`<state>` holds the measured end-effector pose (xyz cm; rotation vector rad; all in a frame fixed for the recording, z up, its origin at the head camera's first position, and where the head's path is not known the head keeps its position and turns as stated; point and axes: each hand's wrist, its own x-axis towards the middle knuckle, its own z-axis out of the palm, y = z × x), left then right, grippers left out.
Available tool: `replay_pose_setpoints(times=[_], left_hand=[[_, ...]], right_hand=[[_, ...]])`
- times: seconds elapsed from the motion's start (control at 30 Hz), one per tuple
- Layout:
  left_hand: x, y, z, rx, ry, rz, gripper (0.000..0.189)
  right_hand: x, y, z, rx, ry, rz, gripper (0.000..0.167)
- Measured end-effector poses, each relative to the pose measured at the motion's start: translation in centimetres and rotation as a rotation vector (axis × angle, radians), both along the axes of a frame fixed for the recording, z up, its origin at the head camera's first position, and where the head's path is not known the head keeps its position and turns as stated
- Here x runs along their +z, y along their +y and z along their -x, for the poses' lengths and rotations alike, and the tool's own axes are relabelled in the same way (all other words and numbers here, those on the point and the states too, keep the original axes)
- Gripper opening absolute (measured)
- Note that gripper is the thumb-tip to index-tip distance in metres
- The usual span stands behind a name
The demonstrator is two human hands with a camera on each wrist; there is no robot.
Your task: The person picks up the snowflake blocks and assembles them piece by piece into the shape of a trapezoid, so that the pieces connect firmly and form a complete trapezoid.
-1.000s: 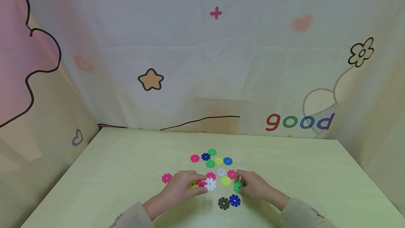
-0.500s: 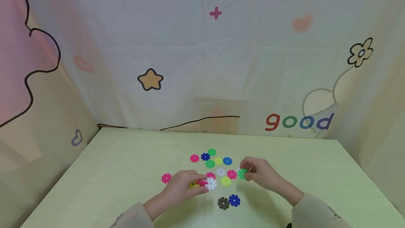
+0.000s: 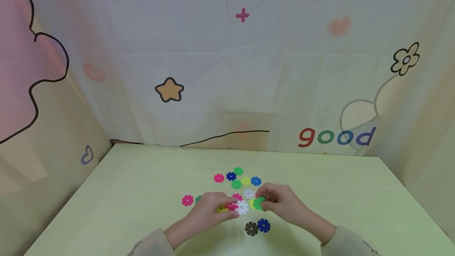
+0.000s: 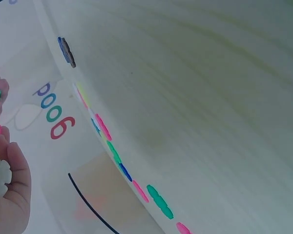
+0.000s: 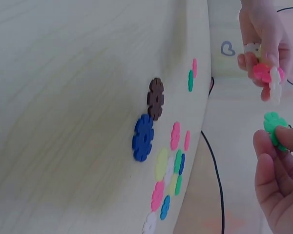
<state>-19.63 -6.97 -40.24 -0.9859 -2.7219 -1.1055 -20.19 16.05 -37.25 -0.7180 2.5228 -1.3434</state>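
Observation:
My left hand [image 3: 211, 211] holds a small joined piece of notched plastic snowflake discs: a yellow disc [image 3: 222, 208], a pink disc [image 3: 232, 206] and a white disc [image 3: 242, 208] at its right end. In the right wrist view, that white disc [image 5: 275, 87] is seen edge-on, and more white shows behind the fingers. My right hand [image 3: 284, 204] pinches a green snowflake disc [image 3: 259, 203] between thumb and fingertips, just right of the white one. A gap separates the green disc [image 5: 272, 122] from the joined piece in the right wrist view. Both hands are raised above the table.
Loose discs lie on the pale table [image 3: 142, 181], several clustered behind the hands, including a blue disc [image 3: 256, 181]. A brown disc [image 3: 251, 228] and a dark blue disc [image 3: 264, 225] lie in front. A pink disc [image 3: 187, 200] lies left; printed cloth [image 3: 199, 58] hangs behind.
My right hand went away and to the right with the green disc, then came back left, close to the white disc. The left hand has shifted slightly right with the joined discs.

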Motion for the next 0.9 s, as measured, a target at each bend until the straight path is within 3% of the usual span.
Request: replay_pose_setpoints(times=[0.3,0.67,0.9], left_hand=[[0.3,0.2,-0.1,-0.011,0.009,-0.004,0.032],[0.1,0.3,-0.2,-0.018,-0.001,-0.006,0.031],[-0.1,0.4,-0.3,-0.034,0.002,-0.001,0.029]], right_hand=[[-0.3,-0.7,-0.6,0.02,0.053,-0.014,0.013],[-0.1,-0.9,-1.6,0.016,0.224,-0.08,0.014],[-0.4,-1.0,-2.1,0.027,0.271,-0.065,0.014]])
